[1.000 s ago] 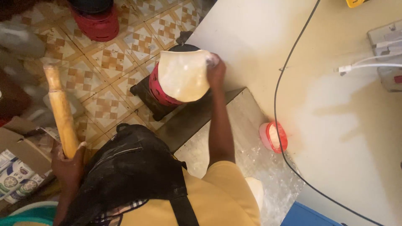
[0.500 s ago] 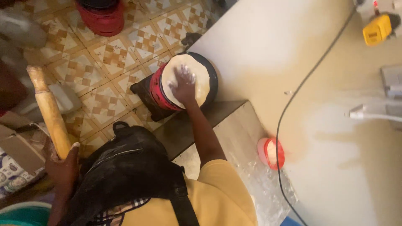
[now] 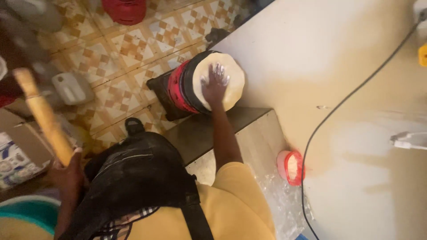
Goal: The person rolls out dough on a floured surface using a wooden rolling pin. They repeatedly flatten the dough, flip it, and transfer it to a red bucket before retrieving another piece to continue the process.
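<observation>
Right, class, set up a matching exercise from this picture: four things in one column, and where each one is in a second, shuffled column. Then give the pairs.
Things:
1. flat round dough
2. wooden rolling pin
3. small red tub
4. black cable

Places:
A. running across the pale wall
B. gripped in the left hand
C. under the right hand, on the round pan
D. at the far end of the counter, by the wall

Pairs: 1-C, 2-B, 3-D, 4-A
</observation>
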